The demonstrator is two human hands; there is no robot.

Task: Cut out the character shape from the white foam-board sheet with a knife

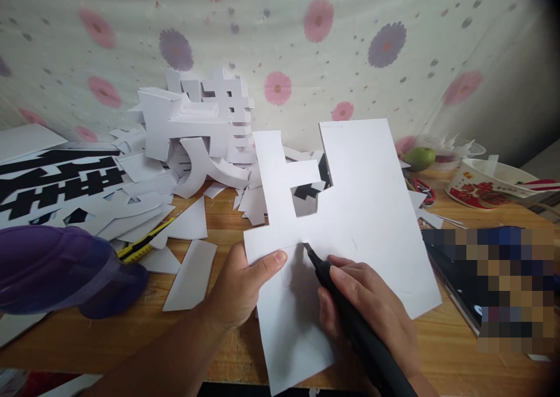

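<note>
A white foam board [367, 210], partly cut into a stepped shape with a hole through it, is tilted up above the table's front edge. My left hand [245, 277] grips its left side, thumb pressed flat on the top face and the other fingers hidden underneath. In my right hand [371, 304] is a black pen-shaped cutting tool [345, 315], its narrow tip touching the board just right of my left thumb. Thin drawn lines run across the board near that tip.
Cut white foam shapes [192, 117] are stacked at the back, with scraps around them. A purple bottle [65, 269] and a yellow utility knife [146, 239] lie left. At right are a paper bowl [485, 181], a green fruit [419, 159] and a dark device [450, 280], partly pixelated.
</note>
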